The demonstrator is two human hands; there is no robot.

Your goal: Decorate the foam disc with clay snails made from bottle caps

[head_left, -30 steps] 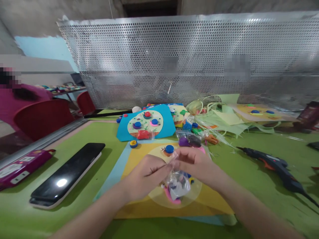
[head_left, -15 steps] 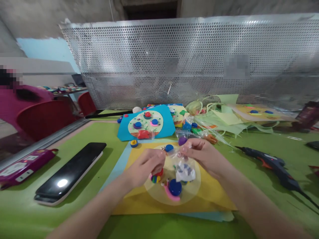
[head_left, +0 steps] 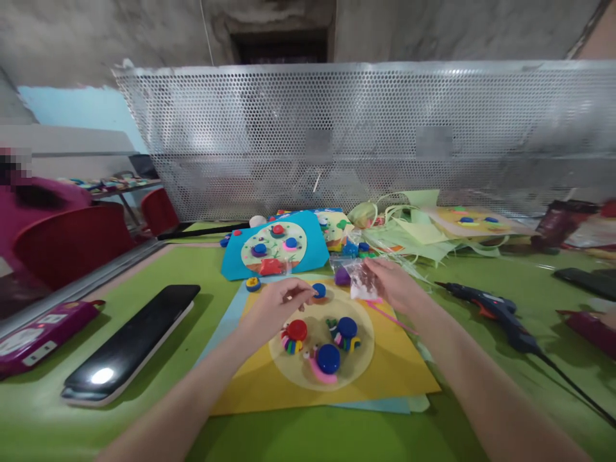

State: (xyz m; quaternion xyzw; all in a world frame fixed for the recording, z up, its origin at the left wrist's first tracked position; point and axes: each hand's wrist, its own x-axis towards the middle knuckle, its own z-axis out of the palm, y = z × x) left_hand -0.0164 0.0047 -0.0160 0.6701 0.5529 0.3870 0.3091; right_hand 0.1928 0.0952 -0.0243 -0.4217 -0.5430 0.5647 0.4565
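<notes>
Bag (head_left: 362, 281), clear plastic, up over the far R part of the yellow sheet (head_left: 404, 373), pinched near its top by the R hand (head_left: 391, 282), prob. so the pale contents sit low; too small to ID. L hand (head_left: 283, 303) hovers over the sheet's far L part, thumb & fingertips brought together; can't tell if a tiny bit's btwn them. Hands apart from each other, both lifted, likely b/c the pieces below could get bumped. On the sheet's pale disc (head_left: 310, 313): 1 red cap (head_left: 297, 330) & 3 blue caps (head_left: 328, 359), spaced out, presumably so none crowds its neighbour. Glue gun (head_left: 498, 313) rests R of the sheet, prob. kept off the paper yet near the R arm. Phone-like black slab (head_left: 137, 340) lies L of the sheet, out of the forearms' way. Blue card (head_left: 315, 242) sits beyond the sheet, maybe for elbow room.
</notes>
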